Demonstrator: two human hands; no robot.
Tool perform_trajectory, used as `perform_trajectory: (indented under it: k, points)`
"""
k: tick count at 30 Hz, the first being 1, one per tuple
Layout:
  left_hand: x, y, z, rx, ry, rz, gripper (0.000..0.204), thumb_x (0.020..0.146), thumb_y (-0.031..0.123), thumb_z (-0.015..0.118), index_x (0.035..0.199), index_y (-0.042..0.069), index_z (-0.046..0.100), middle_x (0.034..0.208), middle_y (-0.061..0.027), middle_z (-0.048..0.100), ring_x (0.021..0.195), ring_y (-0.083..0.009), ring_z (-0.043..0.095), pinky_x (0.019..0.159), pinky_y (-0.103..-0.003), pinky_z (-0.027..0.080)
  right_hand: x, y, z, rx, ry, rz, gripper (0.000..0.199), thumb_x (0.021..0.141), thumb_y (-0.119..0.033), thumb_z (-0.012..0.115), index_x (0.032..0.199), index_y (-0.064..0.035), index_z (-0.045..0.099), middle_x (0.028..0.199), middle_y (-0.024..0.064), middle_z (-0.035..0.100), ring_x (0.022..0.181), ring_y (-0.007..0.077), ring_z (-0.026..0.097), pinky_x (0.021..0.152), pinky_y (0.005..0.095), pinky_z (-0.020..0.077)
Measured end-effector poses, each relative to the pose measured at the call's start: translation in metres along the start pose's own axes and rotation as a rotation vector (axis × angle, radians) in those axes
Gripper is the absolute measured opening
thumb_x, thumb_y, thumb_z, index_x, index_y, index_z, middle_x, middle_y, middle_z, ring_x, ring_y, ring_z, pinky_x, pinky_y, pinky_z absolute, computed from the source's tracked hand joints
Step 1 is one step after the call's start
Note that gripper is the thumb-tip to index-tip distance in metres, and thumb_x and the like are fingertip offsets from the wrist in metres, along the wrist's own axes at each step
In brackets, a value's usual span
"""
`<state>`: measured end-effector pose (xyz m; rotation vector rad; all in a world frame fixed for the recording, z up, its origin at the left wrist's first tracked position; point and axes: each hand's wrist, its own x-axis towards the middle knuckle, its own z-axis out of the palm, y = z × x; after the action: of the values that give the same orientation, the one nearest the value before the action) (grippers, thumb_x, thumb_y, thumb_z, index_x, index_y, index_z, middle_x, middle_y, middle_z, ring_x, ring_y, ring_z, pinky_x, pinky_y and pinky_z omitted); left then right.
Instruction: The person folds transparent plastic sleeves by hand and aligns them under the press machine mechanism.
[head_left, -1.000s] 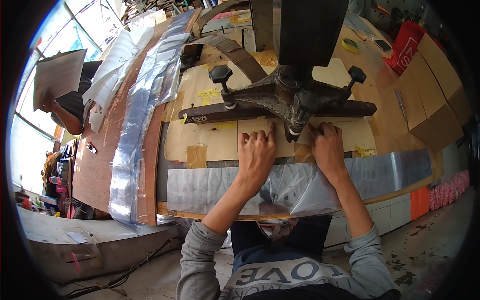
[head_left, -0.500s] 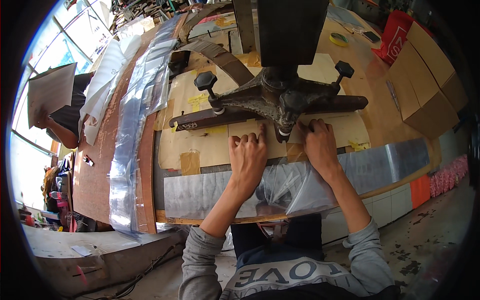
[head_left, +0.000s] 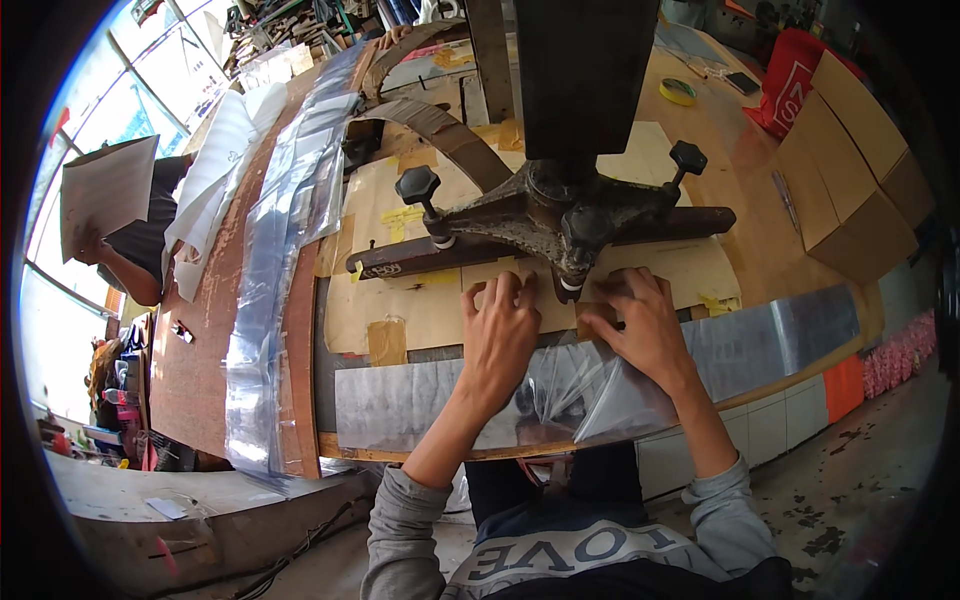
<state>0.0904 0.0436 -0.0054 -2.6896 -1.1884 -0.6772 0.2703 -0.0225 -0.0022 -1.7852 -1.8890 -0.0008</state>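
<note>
A dark metal press foot with a long bar (head_left: 680, 222) crosses over pale cardboard sheets (head_left: 350, 300) on the table. My left hand (head_left: 500, 335) rests just in front of the bar, its fingers curled down and the tips hidden. To the right of the foot's front screw (head_left: 570, 285), my right hand (head_left: 645, 325) bends over the cardboard edge with thumb and index finger apart. Crumpled clear plastic film (head_left: 620, 400) spreads between my wrists and beneath my right hand. It lies over a long grey, shiny strip (head_left: 400, 400) along the table's near edge.
Clear plastic sheets (head_left: 265, 330) lie along the left. Beyond them another person's arm (head_left: 130, 275) holds a pale board (head_left: 105, 195). On the right are an open cardboard box (head_left: 850, 190), a red bag (head_left: 785, 95), a yellow tape roll (head_left: 678, 92) and a phone (head_left: 742, 82).
Both my hands have drawn back slightly from the bar. My left index finger has curled in from its stretched position, and my right thumb now reaches out to the left.
</note>
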Motion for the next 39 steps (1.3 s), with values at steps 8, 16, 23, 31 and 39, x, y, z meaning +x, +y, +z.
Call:
perform_trajectory:
  k: [8,16,23,31,39]
  points:
    - [-0.008,0.001,0.007,-0.157,-0.030,0.028,0.030,0.082,0.018,0.056,0.109,0.007,0.059,0.114,-0.0070,0.059,0.100,-0.0182,0.059,0.099,-0.042,0.033,-0.005,-0.005,0.000,-0.118,-0.043,-0.106,0.044,0.074,-0.033,0.068,0.102,0.0006,0.062,0.108,0.0084,0.056,0.108,0.0225,0.048,0.097,0.0416,0.0308]
    - [-0.011,0.003,0.007,-0.149,-0.066,0.025,0.039,0.083,0.026,0.057,0.115,0.005,0.056,0.119,-0.0093,0.057,0.107,-0.0184,0.057,0.101,-0.046,0.030,-0.005,-0.006,-0.001,-0.161,-0.060,-0.111,0.057,0.071,-0.043,0.067,0.105,0.0013,0.061,0.109,0.0082,0.056,0.108,0.0209,0.047,0.097,0.0429,0.0289]
    - [-0.008,0.005,0.009,-0.124,-0.072,0.042,0.043,0.083,0.028,0.057,0.117,0.001,0.054,0.121,-0.0112,0.055,0.112,-0.0190,0.054,0.101,-0.049,0.028,-0.003,-0.005,0.000,-0.183,-0.079,-0.067,0.056,0.070,-0.044,0.068,0.105,-0.0007,0.061,0.109,0.0076,0.054,0.109,0.0209,0.046,0.097,0.0451,0.0286]
    - [-0.008,0.005,0.008,-0.101,-0.080,0.044,0.043,0.083,0.026,0.056,0.118,0.000,0.053,0.122,-0.0128,0.054,0.113,-0.0199,0.053,0.101,-0.048,0.029,-0.002,-0.005,0.000,-0.172,-0.080,-0.072,0.055,0.070,-0.041,0.069,0.107,-0.0017,0.060,0.110,0.0073,0.053,0.110,0.0208,0.046,0.096,0.0462,0.0299]
    - [-0.007,0.006,0.004,-0.134,-0.096,0.050,0.041,0.084,0.024,0.055,0.116,-0.002,0.053,0.119,-0.0157,0.056,0.109,-0.0218,0.056,0.097,-0.042,0.033,-0.002,-0.003,-0.001,-0.159,-0.088,-0.068,0.055,0.071,-0.040,0.068,0.109,-0.0013,0.059,0.112,0.0074,0.053,0.110,0.0214,0.047,0.095,0.0457,0.0310]
